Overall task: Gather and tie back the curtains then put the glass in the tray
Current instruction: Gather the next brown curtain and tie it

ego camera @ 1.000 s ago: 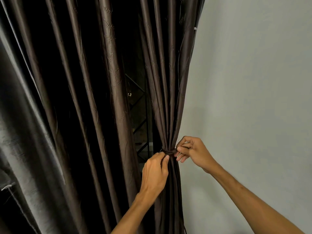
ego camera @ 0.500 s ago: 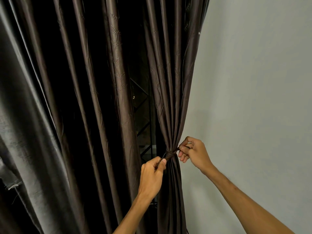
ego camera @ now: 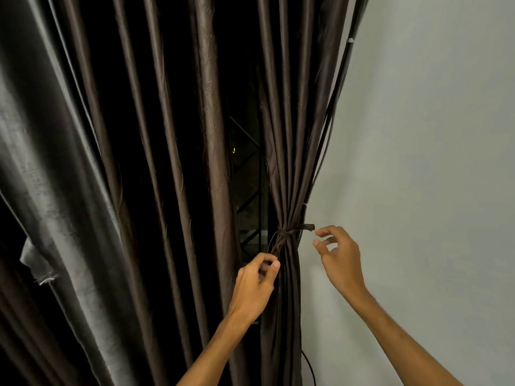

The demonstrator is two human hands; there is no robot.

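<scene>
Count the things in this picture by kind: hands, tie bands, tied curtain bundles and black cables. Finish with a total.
hands: 2 (left hand, right hand)
tie band: 1
tied curtain bundle: 1
black cable: 1, low down beside the wall
total: 5

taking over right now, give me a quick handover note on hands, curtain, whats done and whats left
Left hand: pinches the tie by its lower end, beside the gathered curtain.
Right hand: open, fingertips just off the tie's free end.
Done: curtain bunched, tie knotted round it by the wall.
Left: the loose curtain folds hang untied; glass and tray not in view.
</scene>
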